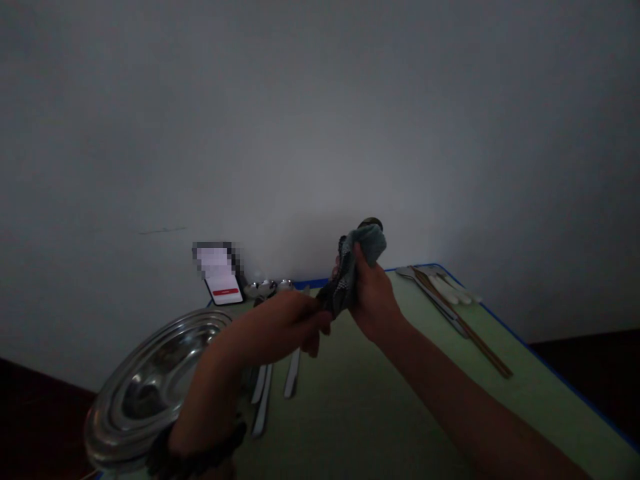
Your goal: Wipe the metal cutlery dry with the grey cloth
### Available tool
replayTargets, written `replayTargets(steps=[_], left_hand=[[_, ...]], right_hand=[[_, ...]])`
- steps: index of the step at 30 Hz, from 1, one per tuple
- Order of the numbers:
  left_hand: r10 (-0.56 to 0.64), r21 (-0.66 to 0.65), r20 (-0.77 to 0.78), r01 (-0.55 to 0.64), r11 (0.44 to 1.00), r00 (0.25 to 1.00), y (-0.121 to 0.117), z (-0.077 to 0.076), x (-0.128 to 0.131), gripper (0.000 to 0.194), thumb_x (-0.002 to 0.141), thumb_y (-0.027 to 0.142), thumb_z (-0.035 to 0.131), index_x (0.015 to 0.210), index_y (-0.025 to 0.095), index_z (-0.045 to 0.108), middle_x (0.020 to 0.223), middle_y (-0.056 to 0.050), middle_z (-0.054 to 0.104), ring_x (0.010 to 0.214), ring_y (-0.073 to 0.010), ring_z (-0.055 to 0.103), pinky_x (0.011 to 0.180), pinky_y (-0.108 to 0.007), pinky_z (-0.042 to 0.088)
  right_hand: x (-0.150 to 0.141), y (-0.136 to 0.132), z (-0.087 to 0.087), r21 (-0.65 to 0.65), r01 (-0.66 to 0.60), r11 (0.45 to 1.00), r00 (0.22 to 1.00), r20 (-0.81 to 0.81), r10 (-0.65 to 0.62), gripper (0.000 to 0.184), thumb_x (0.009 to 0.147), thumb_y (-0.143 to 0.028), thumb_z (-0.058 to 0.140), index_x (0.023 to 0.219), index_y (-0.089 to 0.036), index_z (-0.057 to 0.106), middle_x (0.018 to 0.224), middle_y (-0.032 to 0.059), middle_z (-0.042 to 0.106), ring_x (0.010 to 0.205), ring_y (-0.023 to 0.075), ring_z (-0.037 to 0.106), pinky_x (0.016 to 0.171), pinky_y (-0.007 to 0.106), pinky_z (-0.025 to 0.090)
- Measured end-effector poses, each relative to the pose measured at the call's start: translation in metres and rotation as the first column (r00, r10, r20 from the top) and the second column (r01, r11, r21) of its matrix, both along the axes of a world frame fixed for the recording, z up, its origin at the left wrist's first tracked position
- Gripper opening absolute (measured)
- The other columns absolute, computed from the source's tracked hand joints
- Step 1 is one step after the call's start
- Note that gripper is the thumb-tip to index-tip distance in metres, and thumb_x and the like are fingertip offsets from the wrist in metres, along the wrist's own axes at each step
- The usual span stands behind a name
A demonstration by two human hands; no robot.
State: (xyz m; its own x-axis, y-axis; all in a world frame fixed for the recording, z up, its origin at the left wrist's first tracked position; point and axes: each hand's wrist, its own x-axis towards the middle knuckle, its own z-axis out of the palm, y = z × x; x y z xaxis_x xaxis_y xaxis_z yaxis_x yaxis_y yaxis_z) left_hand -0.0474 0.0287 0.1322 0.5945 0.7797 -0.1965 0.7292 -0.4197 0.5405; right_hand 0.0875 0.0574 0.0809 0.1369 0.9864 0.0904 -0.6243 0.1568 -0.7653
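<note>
In the middle of the head view, both hands are raised above the table. My right hand (375, 297) is closed around a grey-green cloth (369, 241), its thumb pressed on top. The cloth wraps what looks like a spoon (371, 222); only its dark, shiny rounded end sticks out above. My left hand (287, 327) pinches the lower end, where the handle and the cloth's dark edge meet; the dim light makes that part hard to make out. Below the left hand, several table knives and other metal cutlery handles (261, 413) lie on the table.
A shiny metal basin (107, 427) stands at the left. Behind it a phone (227, 292) leans upright near the wall, beside several spoons (267, 287). At the right of the green table (350, 413) lie chopsticks (483, 347), metal utensils and white spoons (450, 290). A wall closes the back.
</note>
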Motion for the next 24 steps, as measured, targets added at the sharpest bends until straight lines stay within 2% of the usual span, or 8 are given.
replayTargets(steps=[3, 5, 8, 10, 13, 19, 21, 24], left_hand=[[0.079, 0.079, 0.016, -0.081, 0.994, 0.997, 0.0, 0.004, -0.01, 0.034, 0.088, 0.034, 0.033, 0.074, 0.016, 0.059, 0.069, -0.002, 0.066, 0.06, -0.0125, 0.059, 0.058, -0.023, 0.045], [0.207, 0.238, 0.092, -0.223, 0.945, 0.974, 0.001, 0.008, -0.016, 0.034, 0.088, 0.037, 0.033, 0.079, 0.015, 0.057, 0.072, -0.002, 0.065, 0.06, -0.0125, 0.058, 0.059, -0.024, 0.045], [0.301, 0.469, 0.226, -0.375, 0.8, 0.926, 0.003, 0.012, -0.016, 0.033, 0.087, 0.041, 0.036, 0.094, 0.016, 0.057, 0.08, -0.003, 0.066, 0.067, -0.0142, 0.06, 0.062, -0.025, 0.045], [0.265, 0.545, 0.226, -0.347, 0.763, 0.937, 0.004, 0.012, -0.011, 0.032, 0.086, 0.04, 0.039, 0.096, 0.017, 0.059, 0.083, -0.003, 0.067, 0.07, -0.0151, 0.061, 0.063, -0.025, 0.045], [0.234, 0.611, 0.167, -0.287, 0.738, 0.958, 0.007, 0.009, -0.006, 0.028, 0.084, 0.035, 0.042, 0.086, 0.018, 0.064, 0.079, -0.003, 0.068, 0.068, -0.0152, 0.061, 0.065, -0.025, 0.044], [0.409, 0.6, 0.335, -0.526, 0.602, 0.849, 0.007, 0.013, -0.028, 0.031, 0.083, 0.038, 0.043, 0.086, 0.017, 0.067, 0.073, -0.002, 0.068, 0.06, -0.0138, 0.06, 0.057, -0.024, 0.044], [0.433, 0.549, 0.362, -0.564, 0.617, 0.826, 0.006, 0.015, -0.034, 0.033, 0.083, 0.04, 0.043, 0.087, 0.017, 0.066, 0.071, -0.002, 0.068, 0.055, -0.0126, 0.059, 0.052, -0.022, 0.043], [0.425, 0.471, 0.309, -0.525, 0.709, 0.851, 0.005, 0.014, -0.029, 0.034, 0.083, 0.041, 0.042, 0.086, 0.016, 0.066, 0.059, 0.0, 0.066, 0.047, -0.0113, 0.057, 0.046, -0.02, 0.041]], right_hand=[[0.005, 0.001, -0.004, 0.029, -0.103, 0.994, 0.907, 0.412, 0.082, 0.039, 0.073, -0.055, 0.049, 0.077, -0.017, 0.057, 0.066, 0.0002, 0.058, 0.058, 0.0116, 0.052, 0.056, 0.026, 0.042], [0.009, -0.001, -0.004, 0.108, -0.212, 0.971, 0.73, 0.678, 0.084, 0.037, 0.078, -0.051, 0.046, 0.076, -0.016, 0.058, 0.069, 0.0019, 0.059, 0.062, 0.013, 0.053, 0.058, 0.026, 0.041], [0.015, -0.005, 0.001, 0.196, -0.4, 0.895, 0.456, 0.89, 0.009, 0.03, 0.083, -0.041, 0.043, 0.077, -0.016, 0.058, 0.073, 0.0031, 0.061, 0.067, 0.0134, 0.054, 0.063, 0.026, 0.04], [0.017, -0.009, 0.005, 0.197, -0.484, 0.853, 0.318, 0.947, -0.039, 0.026, 0.085, -0.036, 0.042, 0.079, -0.016, 0.058, 0.076, 0.0037, 0.062, 0.069, 0.0136, 0.054, 0.065, 0.026, 0.039], [0.021, -0.011, 0.009, 0.179, -0.515, 0.838, 0.204, 0.976, -0.083, 0.028, 0.086, -0.036, 0.04, 0.081, -0.016, 0.058, 0.077, 0.0046, 0.063, 0.069, 0.0138, 0.054, 0.065, 0.026, 0.038], [0.05, -0.008, 0.024, 0.068, -0.566, 0.821, 0.048, 0.998, -0.05, 0.033, 0.086, -0.041, 0.039, 0.082, -0.015, 0.059, 0.074, 0.0031, 0.062, 0.064, 0.0119, 0.053, 0.06, 0.023, 0.038], [0.062, -0.007, 0.029, 0.008, -0.552, 0.834, -0.003, 1.0, -0.011, 0.036, 0.084, -0.044, 0.039, 0.081, -0.015, 0.059, 0.072, 0.0029, 0.062, 0.063, 0.0119, 0.054, 0.057, 0.023, 0.038], [0.071, -0.007, 0.031, -0.048, -0.546, 0.836, -0.089, 0.996, -0.001, 0.037, 0.083, -0.047, 0.04, 0.079, -0.015, 0.059, 0.07, 0.0031, 0.062, 0.061, 0.0121, 0.053, 0.056, 0.023, 0.037]])
